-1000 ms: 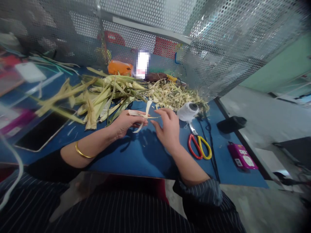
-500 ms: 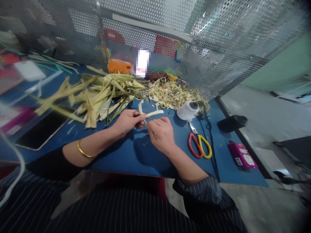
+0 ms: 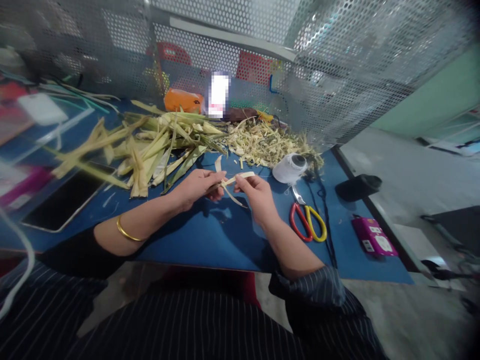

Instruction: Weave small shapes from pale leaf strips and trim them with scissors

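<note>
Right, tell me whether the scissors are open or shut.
The scissors look shut: the red handle and yellow handle sit close together, and the blades show as one narrow shape.

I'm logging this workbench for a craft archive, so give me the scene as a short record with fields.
left hand: pinches the pale strips
right hand: fingers on one strip
work piece: pale strips, crossing between the hands
behind left hand: long husk-like leaves
behind right hand: heap of shredded bits
right of right hand: spool of white thread; scissors with one red and one yellow handle
far right: purple packet
surface: blue tabletop
</note>
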`<state>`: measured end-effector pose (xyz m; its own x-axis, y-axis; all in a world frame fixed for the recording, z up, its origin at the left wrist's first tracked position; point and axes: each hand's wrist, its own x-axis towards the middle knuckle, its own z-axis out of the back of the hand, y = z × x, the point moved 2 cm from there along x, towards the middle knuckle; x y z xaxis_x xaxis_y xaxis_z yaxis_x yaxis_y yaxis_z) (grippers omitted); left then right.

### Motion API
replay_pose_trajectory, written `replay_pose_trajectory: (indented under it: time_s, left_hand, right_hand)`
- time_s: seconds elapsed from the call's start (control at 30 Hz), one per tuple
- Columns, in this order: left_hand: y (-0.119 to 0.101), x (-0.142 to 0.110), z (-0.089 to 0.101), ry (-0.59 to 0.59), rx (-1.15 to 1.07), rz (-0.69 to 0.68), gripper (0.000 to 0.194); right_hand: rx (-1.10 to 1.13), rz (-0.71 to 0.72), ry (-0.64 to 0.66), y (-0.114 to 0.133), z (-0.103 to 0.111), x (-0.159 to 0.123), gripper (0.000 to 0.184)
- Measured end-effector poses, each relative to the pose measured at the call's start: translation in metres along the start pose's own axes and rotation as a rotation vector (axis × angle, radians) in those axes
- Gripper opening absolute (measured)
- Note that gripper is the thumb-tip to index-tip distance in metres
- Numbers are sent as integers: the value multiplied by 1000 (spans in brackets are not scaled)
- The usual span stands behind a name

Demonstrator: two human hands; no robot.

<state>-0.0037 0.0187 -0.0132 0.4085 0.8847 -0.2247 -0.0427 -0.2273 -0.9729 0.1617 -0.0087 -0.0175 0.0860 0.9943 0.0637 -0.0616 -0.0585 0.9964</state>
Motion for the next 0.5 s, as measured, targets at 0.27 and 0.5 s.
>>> replay_pose_trajectory:
  time_s: [0.27, 0.5]
  left_hand:
    - [-1, -7, -6, 85, 130, -57, 24]
    - [-6, -10, -8, 108, 142, 18, 27]
  right_hand:
    - [-15, 114, -85, 0, 1, -1, 27]
    - [-63, 109, -86, -7, 7, 8, 24]
